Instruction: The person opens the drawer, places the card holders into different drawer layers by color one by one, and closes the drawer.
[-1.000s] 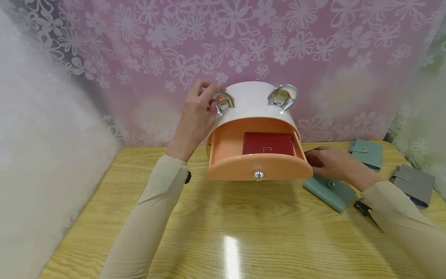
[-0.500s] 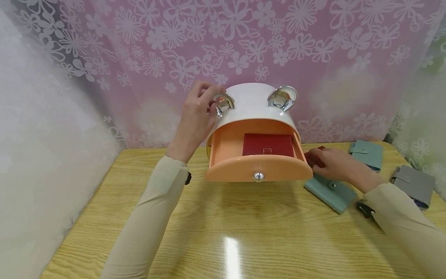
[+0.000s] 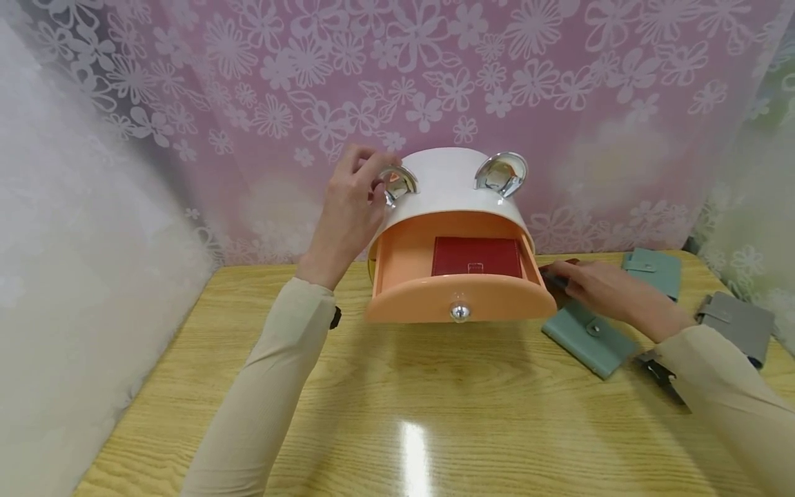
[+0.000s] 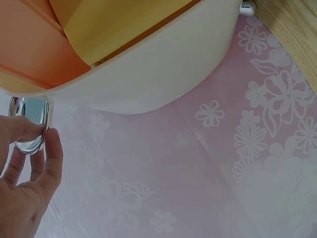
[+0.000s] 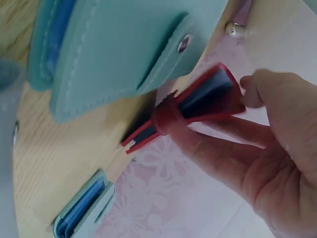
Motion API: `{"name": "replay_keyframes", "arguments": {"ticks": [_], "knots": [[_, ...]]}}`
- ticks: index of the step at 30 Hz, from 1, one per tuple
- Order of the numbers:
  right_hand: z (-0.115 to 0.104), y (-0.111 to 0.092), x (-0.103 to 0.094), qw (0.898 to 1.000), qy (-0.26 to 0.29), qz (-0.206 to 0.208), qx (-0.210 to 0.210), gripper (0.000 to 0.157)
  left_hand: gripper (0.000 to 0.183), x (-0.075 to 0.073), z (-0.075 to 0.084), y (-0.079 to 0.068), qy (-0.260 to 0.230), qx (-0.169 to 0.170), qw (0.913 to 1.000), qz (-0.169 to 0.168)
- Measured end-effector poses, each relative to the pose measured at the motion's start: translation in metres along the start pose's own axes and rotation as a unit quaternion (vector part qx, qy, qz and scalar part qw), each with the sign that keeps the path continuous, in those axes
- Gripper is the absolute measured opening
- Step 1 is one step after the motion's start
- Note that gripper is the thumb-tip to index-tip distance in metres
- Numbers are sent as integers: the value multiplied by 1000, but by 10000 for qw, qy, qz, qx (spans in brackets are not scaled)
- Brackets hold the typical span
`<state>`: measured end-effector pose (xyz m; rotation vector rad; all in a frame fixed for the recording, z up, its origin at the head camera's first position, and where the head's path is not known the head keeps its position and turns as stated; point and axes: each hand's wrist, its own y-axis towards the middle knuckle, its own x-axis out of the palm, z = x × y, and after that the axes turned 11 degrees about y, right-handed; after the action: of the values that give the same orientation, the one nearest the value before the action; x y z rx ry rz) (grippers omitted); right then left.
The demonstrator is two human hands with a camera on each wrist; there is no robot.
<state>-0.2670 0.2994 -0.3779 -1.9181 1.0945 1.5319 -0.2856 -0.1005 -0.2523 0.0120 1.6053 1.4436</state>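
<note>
A white drawer box (image 3: 447, 179) has its orange drawer (image 3: 404, 300) pulled out, with a dark red card wallet (image 3: 477, 255) lying flat inside. My left hand (image 3: 348, 207) pinches the box's left chrome ear (image 4: 32, 114) between thumb and fingers. Beside the drawer's right side, my right hand (image 3: 605, 290) holds a second red card wallet (image 5: 168, 116) by one end. That wallet has a strap across it and dark inner sleeves, and in the right wrist view it stands on edge, spread at the gripped end. The head view shows little of it behind the fingers.
A teal card wallet (image 3: 586, 338) lies just in front of the right hand. Farther right are another teal wallet (image 3: 658, 273) and a grey one (image 3: 739, 328). A floral curtain (image 3: 279, 124) hangs behind the wooden table (image 3: 348, 414).
My right hand shifts slightly right and its fingers straighten somewhat; dark inner sleeves of the held red wallet now show beside them. The left hand stays on the ear, and the drawer remains out.
</note>
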Motion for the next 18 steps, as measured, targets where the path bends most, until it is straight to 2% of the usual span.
{"name": "replay_keyframes", "arguments": {"ticks": [6,8,13,18], "knots": [[6,-5,-2,9966,-265,686,-382,25,33,1,0,-1,-45,-9,10000,-3],[8,-6,-4,9956,-254,802,-410,23,34,1,0,-1,-61,8,10000,10],[7,-9,-9,9971,-113,748,-49,20,34,1,1,0,-55,29,10000,19],[5,-11,-13,9975,-51,611,347,25,33,0,1,-1,-47,13,10000,-6]]}}
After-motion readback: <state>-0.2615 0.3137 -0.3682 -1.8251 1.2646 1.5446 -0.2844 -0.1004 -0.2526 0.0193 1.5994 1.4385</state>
